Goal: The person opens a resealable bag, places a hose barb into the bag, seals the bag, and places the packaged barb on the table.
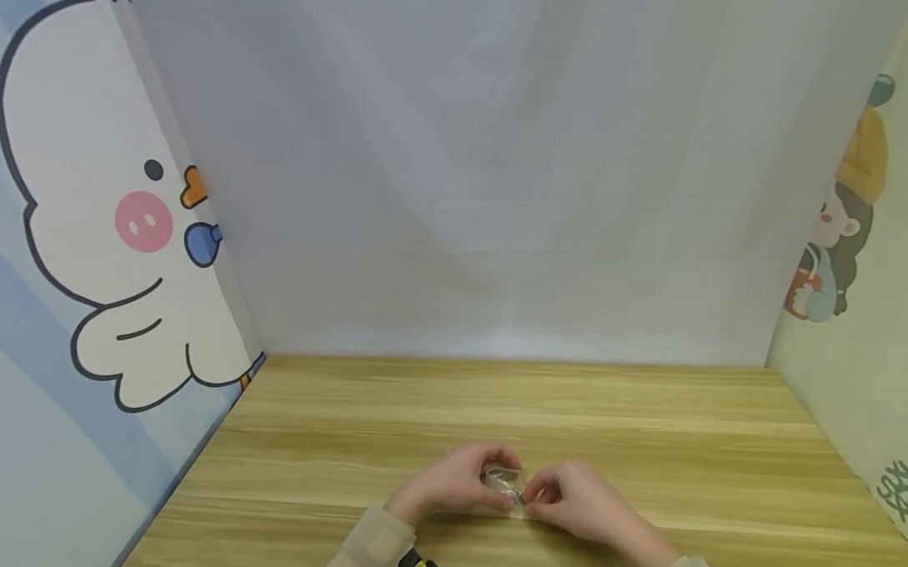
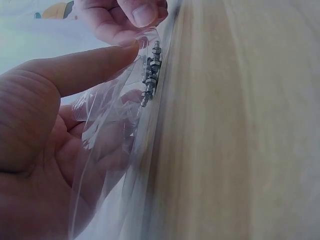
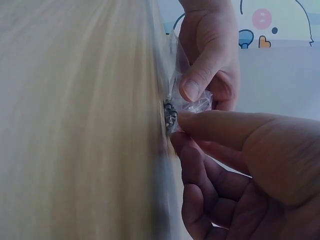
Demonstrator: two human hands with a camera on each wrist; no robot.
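A clear plastic bag [image 1: 501, 480] lies between both hands near the table's front. Inside it, small metal bolts with nuts [image 2: 151, 75] are bunched along its lower side, close to the tabletop. My left hand [image 1: 458, 482] grips the bag, with the thumb across the near side and the fingers behind, partly seen through the film. From the other side my right hand [image 1: 583, 501] pinches the bag's end between thumb and forefinger, right beside the bolts [image 3: 170, 115]. Its other fingers are curled under. The pinched corner is mostly hidden by the fingertips.
Both hands work low over a wood-grain table [image 1: 495, 402]. A pale grey curtain [image 1: 457, 192] hangs behind it, with cartoon-printed panels on the left and right. A black strap device [image 1: 420, 566] sits by the left sleeve.
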